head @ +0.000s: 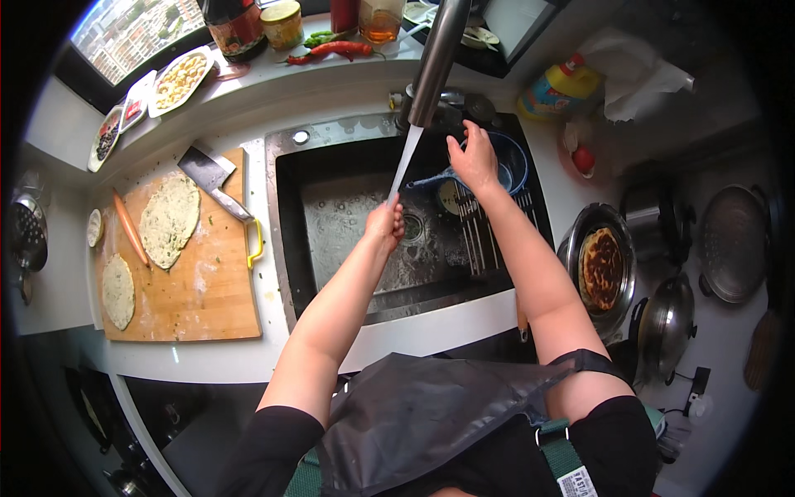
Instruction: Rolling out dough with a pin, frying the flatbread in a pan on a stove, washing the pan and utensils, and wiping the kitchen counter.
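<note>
Water runs from the brushed metal faucet (pixel 440 62) over my left hand (pixel 386 225), whose fingers are curled in, with no object showing in them. My right hand (pixel 477 160) is spread above the near left side of a blue pot (pixel 517 155); I cannot tell whether it touches the rim. Wet skin shines on its back. The pot's handle (pixel 428 180) points left into the dark sink (pixel 335 230). A metal rod rack (pixel 475 242) lies across the sink's right side, partly hidden by my right forearm. The round drain (pixel 413 228) is just right of my left hand.
Left of the sink, a wooden cutting board (pixel 205 304) holds a cleaver (pixel 208 171), a rolling pin (pixel 129 227) and two flat dough pieces (pixel 171 220). To the right, a metal dish (pixel 628 267) holds a browned flatbread (pixel 601 267). Red chilies (pixel 341 48) lie on the ledge.
</note>
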{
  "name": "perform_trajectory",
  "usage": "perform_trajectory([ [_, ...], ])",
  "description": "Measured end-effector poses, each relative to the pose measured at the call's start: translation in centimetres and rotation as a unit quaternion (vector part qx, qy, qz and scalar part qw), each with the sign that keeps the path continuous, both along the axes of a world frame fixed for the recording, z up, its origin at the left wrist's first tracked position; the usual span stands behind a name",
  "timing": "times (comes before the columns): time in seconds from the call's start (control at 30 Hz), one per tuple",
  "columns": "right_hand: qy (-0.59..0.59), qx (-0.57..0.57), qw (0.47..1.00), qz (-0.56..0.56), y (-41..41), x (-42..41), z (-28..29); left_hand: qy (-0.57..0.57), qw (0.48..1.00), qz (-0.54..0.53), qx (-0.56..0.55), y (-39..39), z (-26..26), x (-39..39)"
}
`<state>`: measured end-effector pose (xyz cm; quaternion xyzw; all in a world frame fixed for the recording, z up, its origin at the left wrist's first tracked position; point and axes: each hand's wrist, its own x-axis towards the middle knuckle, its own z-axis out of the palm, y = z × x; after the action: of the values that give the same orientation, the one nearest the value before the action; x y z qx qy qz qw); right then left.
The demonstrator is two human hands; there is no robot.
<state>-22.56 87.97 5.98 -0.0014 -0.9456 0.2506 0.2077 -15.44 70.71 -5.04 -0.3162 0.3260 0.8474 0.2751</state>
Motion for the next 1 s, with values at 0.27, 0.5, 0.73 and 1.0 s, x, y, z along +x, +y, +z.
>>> perform_trajectory([
  [0.27, -0.27, 0.231, 0.931, -0.079, -3.9, -7.3, 4.8, -0.003, 0.993, -0.044, -0.106, -3.7, -0.5, 2.6],
  [0.5, -0.259, 0.347, 0.9, -0.053, -3.9, -10.2, 2.2, 0.029, 0.985, -0.021, -0.172, -6.1, -0.4, 5.4],
  [0.73, -0.345, 0.251, 0.901, -0.075, -7.1, -9.3, 4.9, 0.024, 0.987, 0.006, -0.16, -7.6, -2.1, 7.0],
  [1.0, -0.273, 0.19, 0.941, -0.06, -6.1, -11.7, 2.6, 0.028, 0.99, 0.001, -0.141, -8.4, -0.8, 5.9],
])
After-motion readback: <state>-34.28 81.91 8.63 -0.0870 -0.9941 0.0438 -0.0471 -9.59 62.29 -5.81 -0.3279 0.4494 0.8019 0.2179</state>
